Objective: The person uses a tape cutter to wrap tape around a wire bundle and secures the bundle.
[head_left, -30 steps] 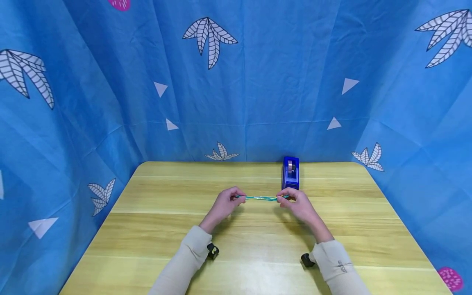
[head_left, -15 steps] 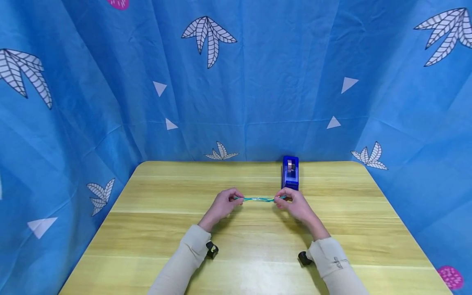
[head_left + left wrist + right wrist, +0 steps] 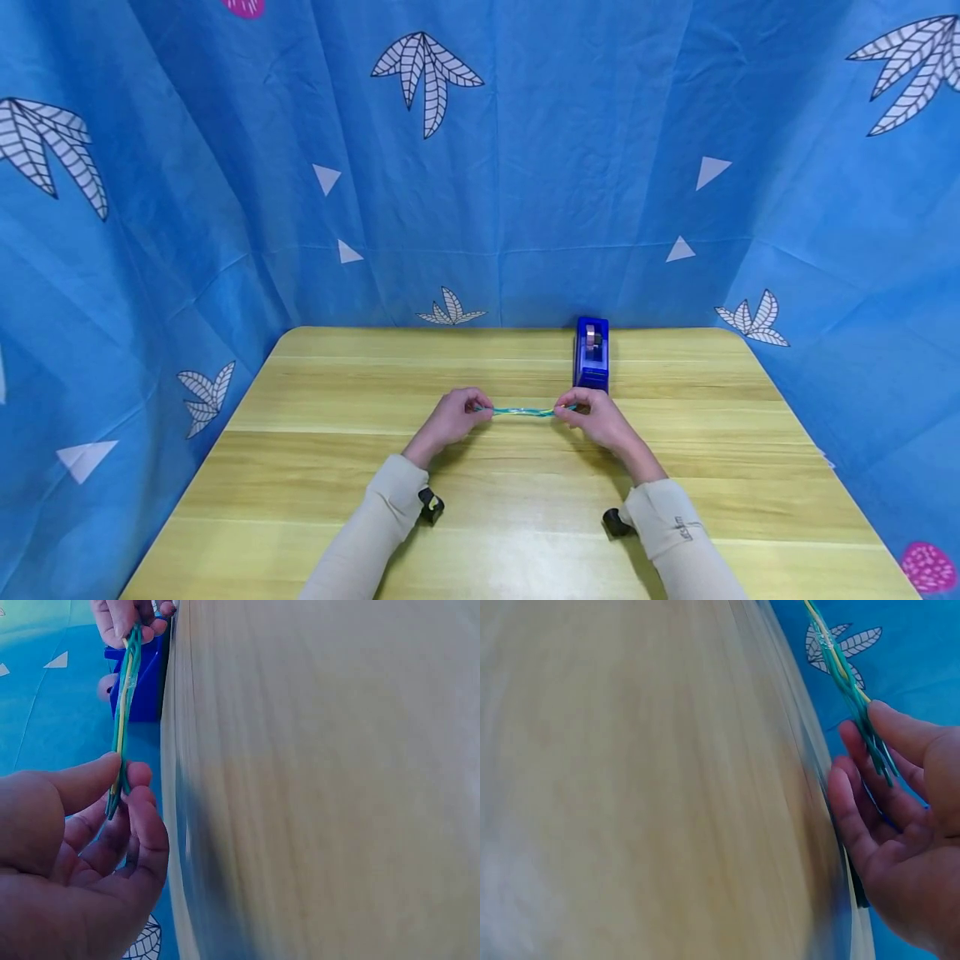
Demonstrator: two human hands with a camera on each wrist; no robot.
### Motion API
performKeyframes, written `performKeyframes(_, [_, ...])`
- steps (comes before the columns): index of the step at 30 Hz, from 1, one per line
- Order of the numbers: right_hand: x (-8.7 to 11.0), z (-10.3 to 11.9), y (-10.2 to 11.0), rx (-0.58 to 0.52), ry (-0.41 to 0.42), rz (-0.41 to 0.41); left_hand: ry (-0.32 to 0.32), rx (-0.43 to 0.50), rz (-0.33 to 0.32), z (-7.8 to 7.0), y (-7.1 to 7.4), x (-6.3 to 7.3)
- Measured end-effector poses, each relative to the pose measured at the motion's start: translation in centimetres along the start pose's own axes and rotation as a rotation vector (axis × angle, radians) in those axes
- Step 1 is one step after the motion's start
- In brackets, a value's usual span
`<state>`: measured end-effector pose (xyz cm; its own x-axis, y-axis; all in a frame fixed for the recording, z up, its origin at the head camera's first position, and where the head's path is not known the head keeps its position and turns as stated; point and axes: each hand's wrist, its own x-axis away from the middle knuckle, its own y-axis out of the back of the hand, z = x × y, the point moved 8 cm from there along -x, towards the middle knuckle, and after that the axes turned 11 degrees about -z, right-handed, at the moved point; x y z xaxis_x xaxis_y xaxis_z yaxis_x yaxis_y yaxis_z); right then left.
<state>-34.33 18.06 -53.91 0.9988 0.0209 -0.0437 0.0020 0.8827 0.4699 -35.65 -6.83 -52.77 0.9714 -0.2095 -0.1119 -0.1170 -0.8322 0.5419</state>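
Note:
A thin bundle of green and yellow wires (image 3: pixel 522 412) stretches level between both hands above the table. Something shiny and clear, like tape, wraps its middle, as the left wrist view shows on the bundle (image 3: pixel 129 679). My left hand (image 3: pixel 452 417) pinches one end between thumb and fingertips. The other end is pinched by my right hand (image 3: pixel 602 422), and loose wire tips (image 3: pixel 885 769) stick out past the thumb. Just beyond the right hand stands a blue tape dispenser (image 3: pixel 592 354) with a roll in it.
The light wooden table (image 3: pixel 337 483) has rounded far corners. A blue curtain (image 3: pixel 555 167) with leaf prints hangs behind it and along both sides. Small black devices (image 3: pixel 431 506) sit at the wrists, by the pale sleeves (image 3: pixel 375 525).
Both hands have come slightly toward me and a little left, carrying the bundle with them. The grip at each end looks the same, and the tape dispenser has stayed in place.

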Motion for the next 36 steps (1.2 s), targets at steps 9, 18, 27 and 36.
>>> performKeyframes(9, [-0.07, 0.11, -0.2, 0.054, 0.016, 0.016, -0.008, -0.044, 0.014, 0.21, -0.1, -0.12])
performKeyframes(18, [-0.16, 0.11, -0.49, 0.073, 0.002, 0.028, -0.009, -0.07, 0.034, 0.39, -0.19, -0.04])
performKeyframes(27, [-0.13, 0.1, -0.63, 0.083, 0.037, 0.048, -0.029, -0.121, 0.04, -0.01, -0.52, 0.08])
performKeyframes(36, [-0.09, 0.16, -0.83, 0.095, 0.064, 0.071, -0.026, -0.163, 0.044, -0.18, -0.69, 0.16])
